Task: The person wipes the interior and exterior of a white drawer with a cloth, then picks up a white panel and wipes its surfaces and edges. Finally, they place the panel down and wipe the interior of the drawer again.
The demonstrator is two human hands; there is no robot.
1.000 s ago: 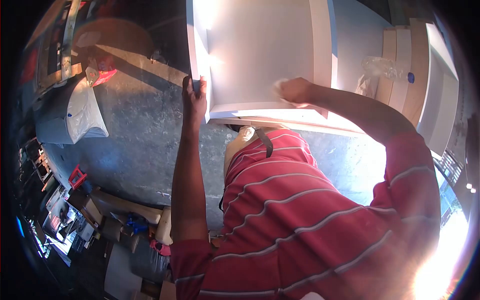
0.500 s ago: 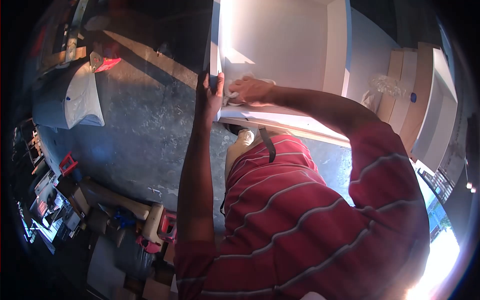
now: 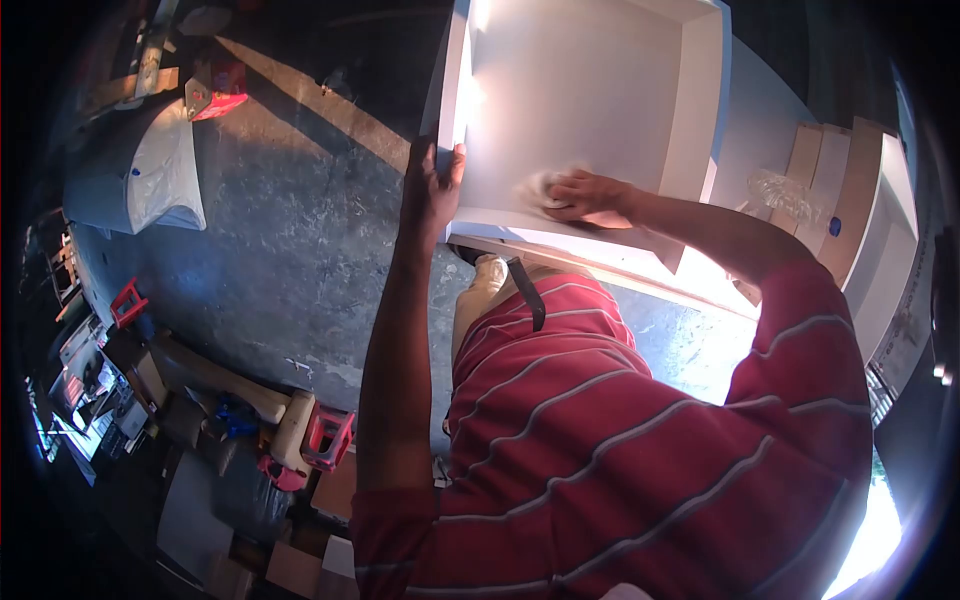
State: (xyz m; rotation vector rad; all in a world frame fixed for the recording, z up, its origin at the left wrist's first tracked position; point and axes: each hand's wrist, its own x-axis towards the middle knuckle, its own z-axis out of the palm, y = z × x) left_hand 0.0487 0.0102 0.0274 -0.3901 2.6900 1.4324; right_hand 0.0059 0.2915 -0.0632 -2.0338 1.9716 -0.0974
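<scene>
An open white box-like cabinet [image 3: 697, 90] with raised sides lies in front of me. My left hand [image 3: 434, 190] is closed around its left side near the front corner, thumb over the edge. Inside, low on the inner panel, my right hand [image 3: 595, 198] presses a pale cloth [image 3: 540, 188], which is blurred by motion. The fingers are bent over the cloth, and part of it is hidden beneath them.
Wooden and white boards [image 3: 845, 190] stand at the right beside clear plastic. On the left, a plastic-covered item [image 3: 165, 180] sits on the concrete floor [image 3: 270, 270]. A red stool [image 3: 328, 436] and cardboard pieces lie lower left.
My right hand and the cloth have moved right, from the cabinet's left front corner to the middle of its inner panel. My left hand keeps its hold on the side.
</scene>
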